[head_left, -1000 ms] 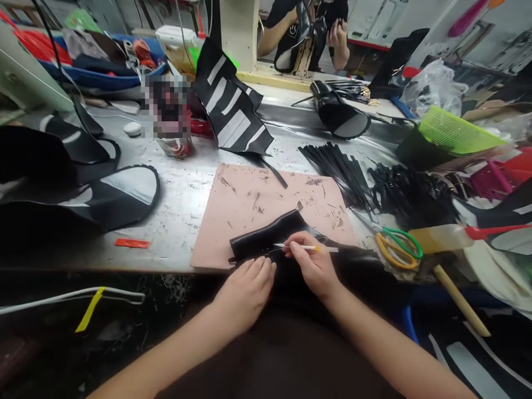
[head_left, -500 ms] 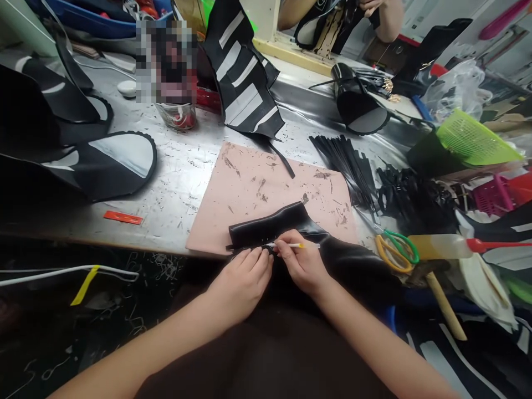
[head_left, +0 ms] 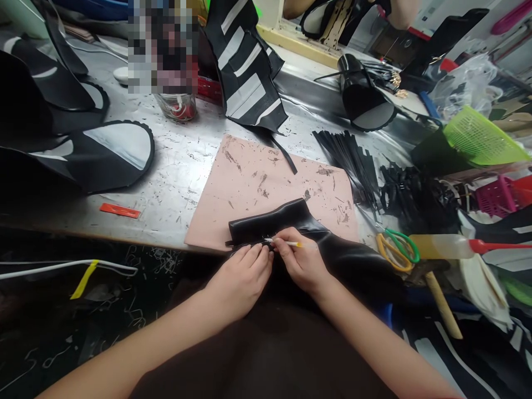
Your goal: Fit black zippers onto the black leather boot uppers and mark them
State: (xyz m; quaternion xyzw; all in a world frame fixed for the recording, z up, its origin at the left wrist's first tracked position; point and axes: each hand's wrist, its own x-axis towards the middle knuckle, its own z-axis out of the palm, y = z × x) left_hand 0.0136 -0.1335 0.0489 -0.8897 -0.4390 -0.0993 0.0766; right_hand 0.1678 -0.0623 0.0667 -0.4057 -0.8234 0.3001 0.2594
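A black leather boot upper (head_left: pixel 286 217) lies across the front of a scuffed pink mat (head_left: pixel 253 172). My left hand (head_left: pixel 245 274) is closed on the near edge of the upper, fingertips side by side along a dark seam. In my right hand (head_left: pixel 300 259) a thin pen-like stick (head_left: pixel 293 243), white with a yellow part, is pinched between thumb and fingers. Its tip points left and meets the upper just beyond my left fingertips, by some small white marks. The hands are close together, and the upper's lower part runs right, under my right wrist.
Green-and-orange-handled scissors (head_left: pixel 398 249), a glue bottle (head_left: pixel 440 246) and a wooden-handled hammer (head_left: pixel 444 305) lie at the right. Black strips (head_left: pixel 353 160) fan out behind them. Black pieces with white patches (head_left: pixel 120 152) stand left, near an orange strip (head_left: pixel 119 210). Another person's arm (head_left: pixel 401 11) shows at the back.
The pen-like stick has shifted or tilted in my right hand, so less of its rear end shows. My left hand stays on the upper. The whole view has moved slightly.
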